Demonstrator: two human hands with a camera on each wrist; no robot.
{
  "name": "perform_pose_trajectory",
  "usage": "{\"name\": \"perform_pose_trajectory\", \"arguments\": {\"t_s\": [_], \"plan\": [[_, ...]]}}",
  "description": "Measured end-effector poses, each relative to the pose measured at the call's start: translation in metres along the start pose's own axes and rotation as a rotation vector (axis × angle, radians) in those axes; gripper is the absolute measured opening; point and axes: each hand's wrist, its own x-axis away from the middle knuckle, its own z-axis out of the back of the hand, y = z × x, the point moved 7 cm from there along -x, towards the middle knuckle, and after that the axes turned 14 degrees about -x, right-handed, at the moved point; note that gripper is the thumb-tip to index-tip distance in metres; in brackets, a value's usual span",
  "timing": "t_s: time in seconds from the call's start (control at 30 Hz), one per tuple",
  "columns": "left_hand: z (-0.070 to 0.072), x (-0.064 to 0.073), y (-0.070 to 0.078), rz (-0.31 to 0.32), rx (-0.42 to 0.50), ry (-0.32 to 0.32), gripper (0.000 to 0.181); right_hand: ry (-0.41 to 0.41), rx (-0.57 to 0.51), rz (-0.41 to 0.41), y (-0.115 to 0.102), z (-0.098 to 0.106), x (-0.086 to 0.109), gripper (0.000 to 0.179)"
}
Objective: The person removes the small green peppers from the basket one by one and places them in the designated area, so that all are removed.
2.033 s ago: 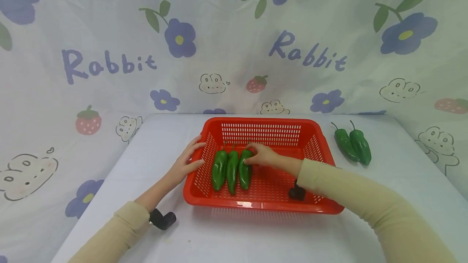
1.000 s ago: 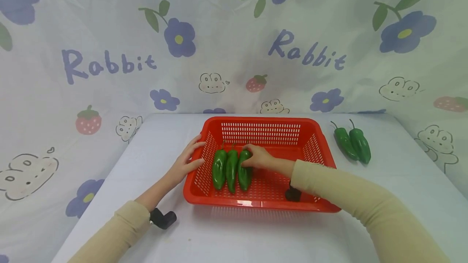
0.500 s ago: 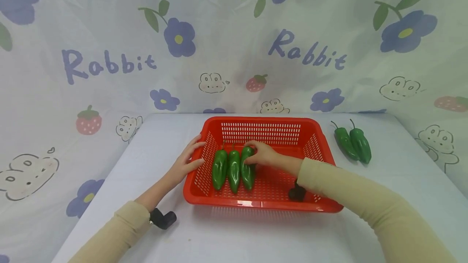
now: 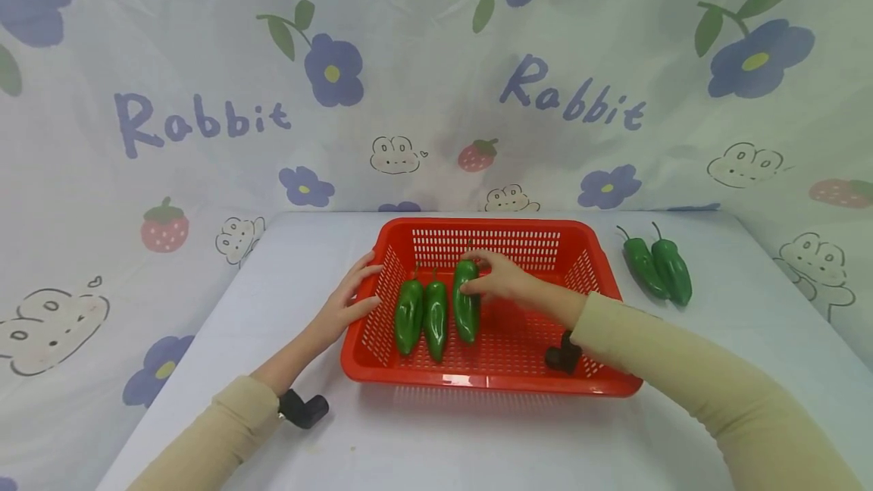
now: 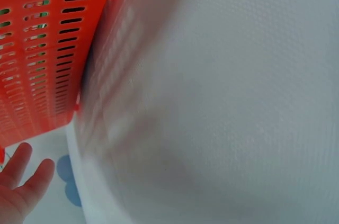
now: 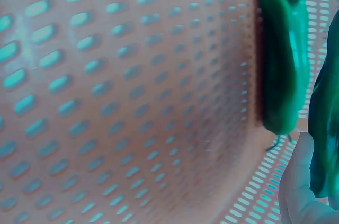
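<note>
Head view. Your right hand [image 4: 501, 279] pinches the held pepper [image 4: 466, 317] between thumb and fingers, near its stem end, just toward 10 o'clock of the basket's centre; the basket [image 4: 487, 383] stands on the desk [image 4: 477, 445]. Whether the pepper clears the basket floor: cannot tell. Risk: glossy skin plus an off-centre pinch; the free end at 6 o'clock could swing, or the pepper slip. Toward 9 o'clock lie the outer pepper [image 4: 409, 317] and the inner pepper [image 4: 436, 320]; a sideways swing would probably knock the inner one first. The black wrist mount [image 4: 563, 357] hangs at 4 o'clock, so a low exit might snag it on the rim. Two loose peppers [image 4: 658, 271] lie on the desk at 2 o'clock.

Left wrist view. Your left hand [image 5: 20, 192] shows at 8 o'clock, fingers straight and spread, not curled around the basket; firm contact cannot be confirmed. If your right arm bumps the wall, the basket could slide.

Right wrist view. Thumb lies along the held pepper at the 3 o'clock edge. The far fingers are out of frame; grip depth unverified.
</note>
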Motion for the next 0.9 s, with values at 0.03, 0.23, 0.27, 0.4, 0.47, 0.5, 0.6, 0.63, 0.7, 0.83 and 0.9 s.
{"name": "perform_pose_trajectory", "arguments": {"t_s": [0.03,0.23,0.27,0.4,0.47,0.5,0.6,0.63,0.7,0.83,0.9], "plan": [[0.000,0.000,0.000,-0.001,-0.001,0.000,0.048,-0.002,-0.009,0.002,-0.002,0.000,0.001,0.060],[0.000,0.000,0.001,-0.001,-0.001,0.001,0.049,-0.008,-0.073,0.012,-0.015,0.003,0.006,0.060],[0.000,0.000,0.001,-0.001,-0.002,0.001,0.049,-0.007,-0.073,0.017,-0.017,0.004,0.007,0.060],[0.000,0.000,0.001,0.001,0.003,0.000,0.049,-0.005,-0.075,0.033,-0.027,0.008,0.012,0.060],[0.000,0.000,0.001,0.001,0.004,0.000,0.049,-0.007,-0.077,0.042,-0.033,0.009,0.015,0.059],[0.000,0.000,0.002,0.001,0.004,0.001,0.049,-0.007,-0.085,0.046,-0.035,0.010,0.016,0.060],[0.000,0.000,0.002,-0.001,-0.001,0.001,0.049,-0.011,-0.111,0.060,-0.042,0.013,0.020,0.059],[0.000,0.000,0.002,-0.003,-0.003,0.002,0.049,-0.013,-0.120,0.064,-0.044,0.014,0.021,0.059],[0.000,0.000,0.001,-0.004,-0.003,0.001,0.049,-0.014,-0.131,0.074,-0.048,0.016,0.023,0.060],[0.000,0.000,0.001,-0.002,0.007,0.000,0.049,-0.014,-0.140,0.093,-0.053,0.019,0.027,0.058],[0.000,0.000,0.001,-0.001,0.011,-0.002,0.048,-0.021,-0.151,0.105,-0.056,0.020,0.029,0.058]]}}
